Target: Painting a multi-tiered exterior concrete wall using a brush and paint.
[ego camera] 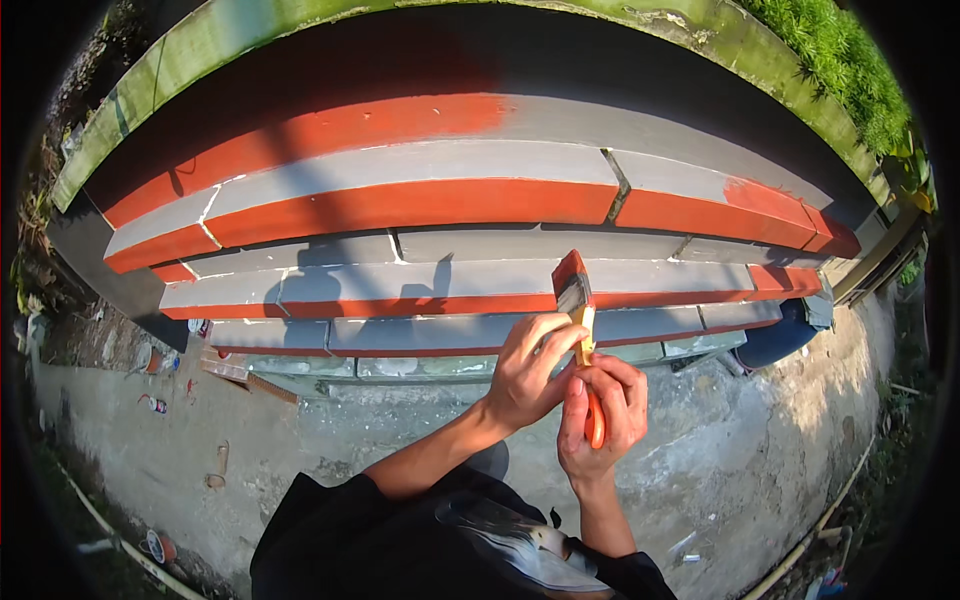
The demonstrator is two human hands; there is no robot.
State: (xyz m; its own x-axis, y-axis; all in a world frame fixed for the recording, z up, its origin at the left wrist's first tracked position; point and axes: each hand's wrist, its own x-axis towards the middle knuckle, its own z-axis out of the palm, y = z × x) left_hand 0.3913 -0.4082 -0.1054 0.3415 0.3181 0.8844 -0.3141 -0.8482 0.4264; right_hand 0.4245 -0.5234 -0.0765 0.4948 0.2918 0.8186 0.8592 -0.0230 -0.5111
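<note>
A flat paintbrush (585, 322) is held up in both my hands, bristles pointing away from me. Red paint coats the bristle tips, and the handle runs from pale yellow to an orange end. My left hand (531, 371) pinches the handle just below the ferrule. Around the lower handle, the fingers of my right hand (609, 412) are closed, leaving part of the orange end showing. Beyond the brush rise stepped ledges with grey tops and red front edges (420, 204). On the upper wall band, red paint (405, 116) stops midway and grey surface (600, 120) continues rightward.
A mossy wall top (300, 22) curves along the far side, with green foliage (832, 67) at right. A dark blue barrel (776, 337) stands by the ledges' right end. Small pots (159, 546) and a can (156, 405) lie on the concrete ground (360, 435) at left.
</note>
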